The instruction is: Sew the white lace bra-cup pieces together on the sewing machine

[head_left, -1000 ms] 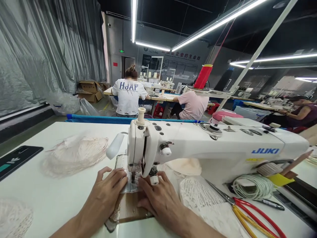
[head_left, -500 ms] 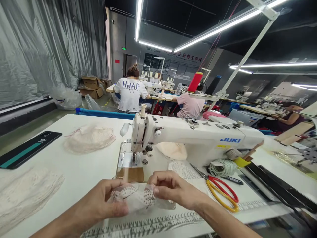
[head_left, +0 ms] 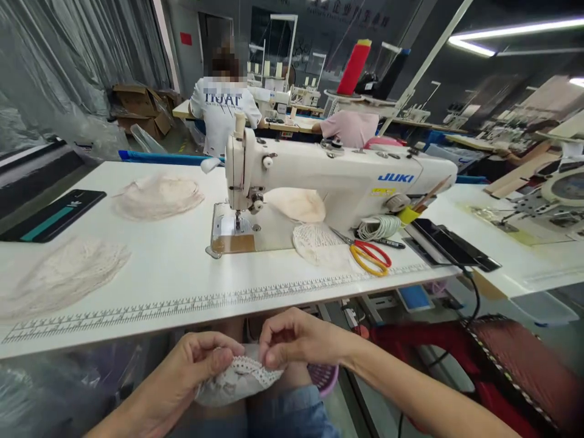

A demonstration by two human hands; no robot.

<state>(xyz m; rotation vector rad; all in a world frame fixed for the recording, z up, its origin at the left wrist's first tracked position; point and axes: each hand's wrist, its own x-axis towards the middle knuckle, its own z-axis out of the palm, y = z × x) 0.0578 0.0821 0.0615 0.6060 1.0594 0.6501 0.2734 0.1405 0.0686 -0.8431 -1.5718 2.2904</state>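
Observation:
Between my hands, above my lap and in front of the table edge, is a small piece of white lace fabric (head_left: 239,380) with a scalloped, dotted border. My left hand (head_left: 201,365) pinches its left side between thumb and fingers. At the right end of the lace border, my right hand (head_left: 292,340) grips the cloth with bent fingers. Beyond the hands stands a white sewing machine (head_left: 319,170), its needle area clear of the held cloth. Red and yellow scissors (head_left: 369,255) lie on the table, touching a flat lace piece (head_left: 314,243).
Two stacks of pale lace pieces (head_left: 157,196) (head_left: 68,274) lie on the left of the white table (head_left: 173,267). A printed ruler strip (head_left: 219,301) runs along its front edge. Coiled cord (head_left: 378,227) sits by the machine. A red stool (head_left: 410,347) stands at right. Co-workers sit beyond.
Both hands and the lace fabric have come down from over the table's front edge to above my lap. The view has tilted downward. Scissors and stacks stay in place.

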